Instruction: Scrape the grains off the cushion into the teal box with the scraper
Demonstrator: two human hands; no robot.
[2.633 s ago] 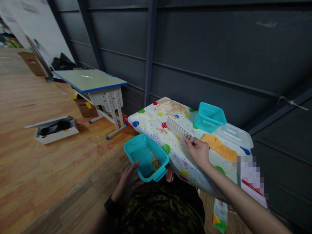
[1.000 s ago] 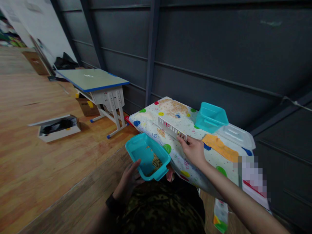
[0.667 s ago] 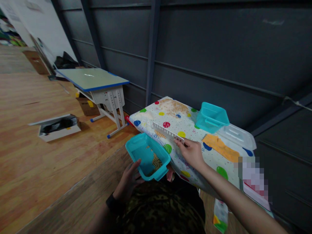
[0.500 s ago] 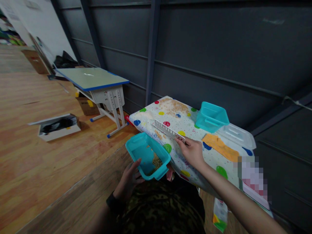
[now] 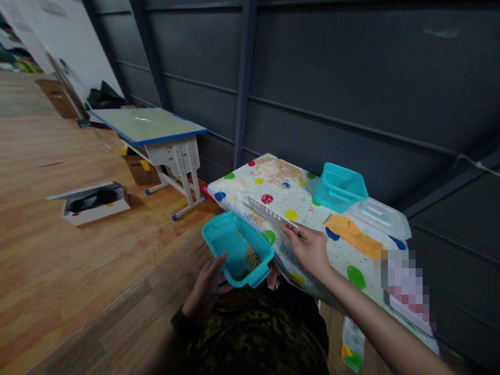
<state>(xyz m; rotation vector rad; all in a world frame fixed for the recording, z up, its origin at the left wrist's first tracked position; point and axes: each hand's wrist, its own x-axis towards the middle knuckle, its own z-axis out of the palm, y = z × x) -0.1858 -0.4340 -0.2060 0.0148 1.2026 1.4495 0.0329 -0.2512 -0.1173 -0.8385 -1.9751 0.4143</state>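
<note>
My left hand (image 5: 209, 284) grips the near side of a teal plastic container (image 5: 219, 234), held at the table's front edge. Round beige beans (image 5: 252, 257) lie mostly in its right-hand corner. In my right hand (image 5: 310, 247) is a white slotted plastic strip (image 5: 269, 211), pinched at its near end and slanting over the tablecloth. A small patch of beans (image 5: 255, 218) lies beside the strip, close to the container's rim. Farther back, more beans or grains (image 5: 287, 172) are spread on the table, along with pale powder or fine grains (image 5: 230, 184).
A balloon-print cloth covers the table (image 5: 308, 200). On its right are a second teal container (image 5: 339, 187), a clear lid (image 5: 380, 216) and an orange cloth (image 5: 353, 236). A desk (image 5: 152, 126) and an open white box (image 5: 96, 208) stand left. A dark wall (image 5: 332, 67) rises behind.
The strip has dipped slightly at its far end, and my right hand has shifted a little toward me. My left hand and the container have barely moved.
</note>
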